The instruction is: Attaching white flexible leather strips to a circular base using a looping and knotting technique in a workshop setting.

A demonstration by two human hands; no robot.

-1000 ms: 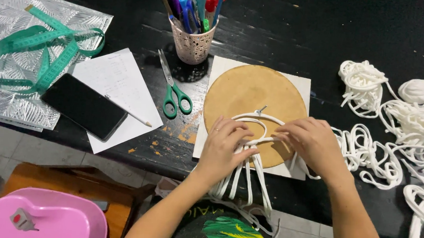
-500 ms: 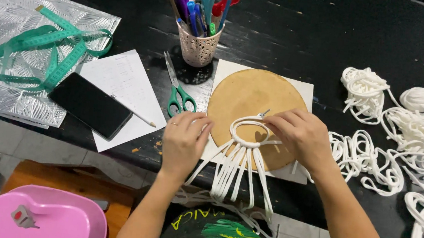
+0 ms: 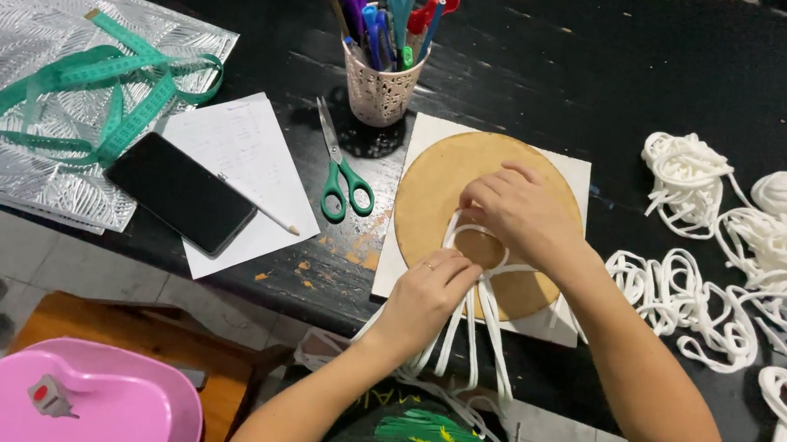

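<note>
A round tan wooden disc [image 3: 442, 183] lies on a white sheet [image 3: 574, 174] near the table's front edge. On it sits a white ring [image 3: 477, 245] with several white cord strands [image 3: 479, 319] knotted to it and hanging over the edge. My right hand [image 3: 522, 211] is closed over the top of the ring, pinching cord. My left hand [image 3: 425, 292] grips the strands just below the ring's left side.
Green-handled scissors [image 3: 342, 171] lie left of the disc. A cup of pens [image 3: 380, 77] stands behind. A black phone [image 3: 178, 192], paper and a pencil lie at left, with a green tape measure [image 3: 98, 90] on silver foil. Loose white cord bundles [image 3: 761, 247] fill the right. A pink seat [image 3: 67, 401] is below.
Both hands have shifted on the ring: my right hand moved left onto its top, and my left hand came right to grip the strands under it.
</note>
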